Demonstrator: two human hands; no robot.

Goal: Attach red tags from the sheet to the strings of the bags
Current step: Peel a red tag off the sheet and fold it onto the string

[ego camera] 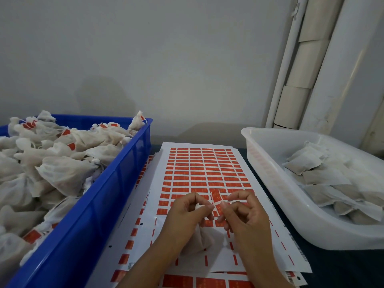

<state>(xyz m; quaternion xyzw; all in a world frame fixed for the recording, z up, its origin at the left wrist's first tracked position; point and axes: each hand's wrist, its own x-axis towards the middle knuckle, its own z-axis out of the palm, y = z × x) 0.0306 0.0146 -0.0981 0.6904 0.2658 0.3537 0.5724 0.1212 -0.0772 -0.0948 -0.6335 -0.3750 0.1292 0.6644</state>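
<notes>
A white sheet (204,169) covered with rows of red tags lies on the table between two bins. Above its near part, my left hand (188,213) grips the neck of a small white bag (204,239) that hangs under my fingers. My right hand (245,215) pinches the bag's thin white string (218,203), stretched between my two hands. A red tag (215,195) stands curled up just behind the string, near my fingertips. Whether the tag is stuck to the string is unclear.
A blue bin (116,183) on the left is heaped with white bags that carry red tags. A white bin (276,183) on the right holds several flat bags without tags. More tag sheets (207,282) lie underneath. A wall and white pipes stand behind.
</notes>
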